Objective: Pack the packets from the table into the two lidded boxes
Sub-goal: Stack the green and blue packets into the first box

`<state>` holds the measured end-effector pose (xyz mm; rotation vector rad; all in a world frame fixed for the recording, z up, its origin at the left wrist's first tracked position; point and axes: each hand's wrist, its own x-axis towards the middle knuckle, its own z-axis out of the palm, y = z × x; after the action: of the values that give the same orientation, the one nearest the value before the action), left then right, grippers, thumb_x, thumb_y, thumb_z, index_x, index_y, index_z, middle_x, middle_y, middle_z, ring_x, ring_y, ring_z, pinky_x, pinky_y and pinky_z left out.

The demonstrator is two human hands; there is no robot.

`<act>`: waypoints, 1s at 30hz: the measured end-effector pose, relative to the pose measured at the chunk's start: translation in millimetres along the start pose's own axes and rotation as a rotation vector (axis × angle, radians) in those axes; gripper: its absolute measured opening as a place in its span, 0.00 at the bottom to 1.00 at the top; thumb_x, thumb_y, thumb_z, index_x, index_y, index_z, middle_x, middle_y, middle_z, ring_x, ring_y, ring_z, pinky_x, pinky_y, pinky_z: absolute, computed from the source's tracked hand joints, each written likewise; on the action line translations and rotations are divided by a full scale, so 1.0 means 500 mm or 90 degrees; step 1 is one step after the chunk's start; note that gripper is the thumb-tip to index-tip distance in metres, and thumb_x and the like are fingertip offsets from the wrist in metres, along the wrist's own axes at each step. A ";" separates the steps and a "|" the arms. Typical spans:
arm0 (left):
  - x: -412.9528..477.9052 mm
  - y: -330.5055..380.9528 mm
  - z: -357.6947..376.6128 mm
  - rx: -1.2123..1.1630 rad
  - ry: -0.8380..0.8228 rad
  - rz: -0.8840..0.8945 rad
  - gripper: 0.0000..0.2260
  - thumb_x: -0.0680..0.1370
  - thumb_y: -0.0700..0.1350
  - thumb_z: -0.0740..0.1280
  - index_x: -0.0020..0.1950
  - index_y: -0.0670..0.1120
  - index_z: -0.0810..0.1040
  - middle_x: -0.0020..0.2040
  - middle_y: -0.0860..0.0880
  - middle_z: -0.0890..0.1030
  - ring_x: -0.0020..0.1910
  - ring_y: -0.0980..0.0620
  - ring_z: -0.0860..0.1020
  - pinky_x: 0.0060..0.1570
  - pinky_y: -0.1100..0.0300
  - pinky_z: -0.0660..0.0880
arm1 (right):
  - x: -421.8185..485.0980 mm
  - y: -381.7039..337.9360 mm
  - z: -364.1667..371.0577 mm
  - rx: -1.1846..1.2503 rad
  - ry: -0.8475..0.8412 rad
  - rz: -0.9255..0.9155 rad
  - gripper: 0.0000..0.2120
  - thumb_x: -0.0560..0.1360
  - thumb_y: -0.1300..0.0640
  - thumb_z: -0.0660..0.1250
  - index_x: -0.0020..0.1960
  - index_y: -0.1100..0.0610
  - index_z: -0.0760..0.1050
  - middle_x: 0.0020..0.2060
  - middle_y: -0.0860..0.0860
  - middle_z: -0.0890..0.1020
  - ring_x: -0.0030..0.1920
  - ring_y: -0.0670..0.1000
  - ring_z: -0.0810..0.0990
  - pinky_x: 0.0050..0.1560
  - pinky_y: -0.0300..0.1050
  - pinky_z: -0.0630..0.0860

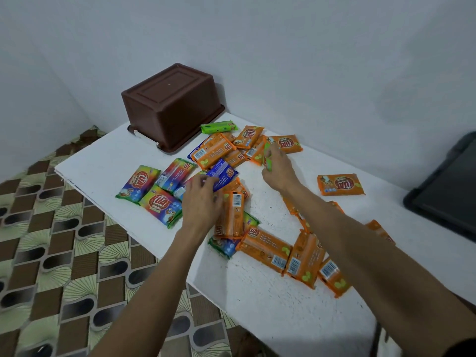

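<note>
Two hands: both are over the white worktop (270,292), among the scattered packets.
Left hand (202,199) grip: the fingers are curled and pinch the near end of a blue packet (224,176), a little to 10 o'clock of the worktop's middle.
Right hand (279,167) grip: the fingers are closed around a green packet (268,157), at about 12 o'clock, above the far orange heap.
Blue packet axis: the long axis runs from 7 to 1 o'clock, and the free end points to 1 o'clock.
Green packet axis: it stands on its edge, with the long axis nearly from 6 to 12 o'clock.
Boxes: the brown box (171,104) at 10 o'clock stands bottom up. A dark box (448,186) at 3 o'clock is cut by the frame edge.
Step in hand: probably collecting packets into a bundle before packing.
How to do it well: lay the gathered packets flat with their long axes parallel, so that the bundle fits a box. Hold them by the body, because the wrappers look slippery. The brown box must be turned over first.
Remaining: most packets lie on the worktop, orange packets (304,258) at 5 o'clock and rainbow packets (154,191) at 9 o'clock.
</note>
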<state>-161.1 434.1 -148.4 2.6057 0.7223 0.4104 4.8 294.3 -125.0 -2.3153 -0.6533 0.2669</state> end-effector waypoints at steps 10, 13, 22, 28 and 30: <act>0.072 0.008 -0.001 0.070 -0.120 -0.152 0.24 0.78 0.49 0.67 0.71 0.47 0.63 0.68 0.40 0.72 0.68 0.37 0.69 0.65 0.40 0.66 | -0.077 0.026 -0.078 0.207 0.025 0.017 0.16 0.79 0.65 0.62 0.60 0.47 0.72 0.66 0.48 0.73 0.59 0.51 0.78 0.42 0.35 0.81; 0.076 0.015 -0.006 0.048 -0.103 -0.138 0.21 0.79 0.44 0.65 0.71 0.43 0.66 0.68 0.39 0.69 0.64 0.37 0.72 0.60 0.43 0.71 | -0.109 0.021 -0.100 0.268 0.040 0.021 0.14 0.80 0.64 0.62 0.58 0.47 0.74 0.65 0.46 0.72 0.57 0.54 0.81 0.41 0.49 0.84; 0.032 0.077 -0.045 -0.256 0.038 -0.080 0.17 0.80 0.44 0.65 0.67 0.42 0.70 0.60 0.44 0.75 0.55 0.47 0.77 0.49 0.57 0.77 | -0.221 0.037 -0.181 0.353 0.056 0.044 0.12 0.80 0.63 0.64 0.61 0.52 0.78 0.61 0.56 0.77 0.55 0.55 0.83 0.44 0.49 0.84; -0.035 0.170 -0.055 -0.660 -0.132 -0.187 0.15 0.78 0.42 0.69 0.63 0.44 0.71 0.53 0.46 0.81 0.43 0.52 0.82 0.44 0.56 0.80 | -0.326 0.055 -0.259 0.402 0.091 0.049 0.12 0.80 0.63 0.65 0.61 0.54 0.78 0.58 0.56 0.80 0.50 0.51 0.85 0.43 0.48 0.83; -0.061 0.205 -0.050 -0.760 -0.201 -0.205 0.18 0.77 0.42 0.70 0.65 0.44 0.72 0.52 0.45 0.83 0.41 0.53 0.83 0.41 0.59 0.80 | -0.370 0.067 -0.293 0.394 0.105 0.042 0.12 0.79 0.64 0.65 0.61 0.54 0.78 0.57 0.56 0.81 0.50 0.52 0.85 0.42 0.49 0.83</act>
<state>-152.3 344.6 -85.2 1.3589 0.5184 0.2064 -86.9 91.5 -39.6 -1.7414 -0.3463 0.2605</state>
